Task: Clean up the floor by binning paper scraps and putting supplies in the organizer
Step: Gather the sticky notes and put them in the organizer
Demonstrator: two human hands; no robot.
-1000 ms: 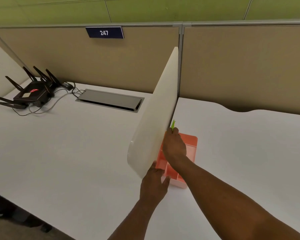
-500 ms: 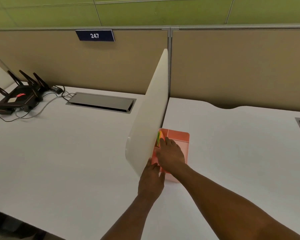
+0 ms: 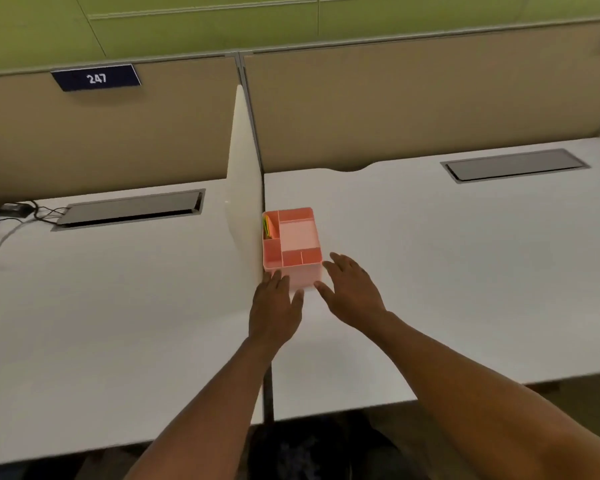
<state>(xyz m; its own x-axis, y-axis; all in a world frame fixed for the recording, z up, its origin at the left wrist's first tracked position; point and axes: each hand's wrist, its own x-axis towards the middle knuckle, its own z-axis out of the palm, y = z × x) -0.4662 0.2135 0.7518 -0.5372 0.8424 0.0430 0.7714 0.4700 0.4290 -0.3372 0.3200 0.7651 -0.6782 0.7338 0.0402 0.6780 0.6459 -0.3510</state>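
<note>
Having dropped the green item (image 3: 267,226) into the pink organizer (image 3: 293,237), right hand (image 3: 352,291) now empty, fingers spread. Left hand (image 3: 274,308) flat against its near wall, gripping nothing. Probably back to the floor for more.

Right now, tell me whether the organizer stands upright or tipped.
Upright: the pink organizer sits flat on the desk, compartments facing up.

1 pink organizer (image 3: 297,237), 2 hands, 2 white desks, 2 cable hatches, 1 divider (image 3: 244,188).
</note>
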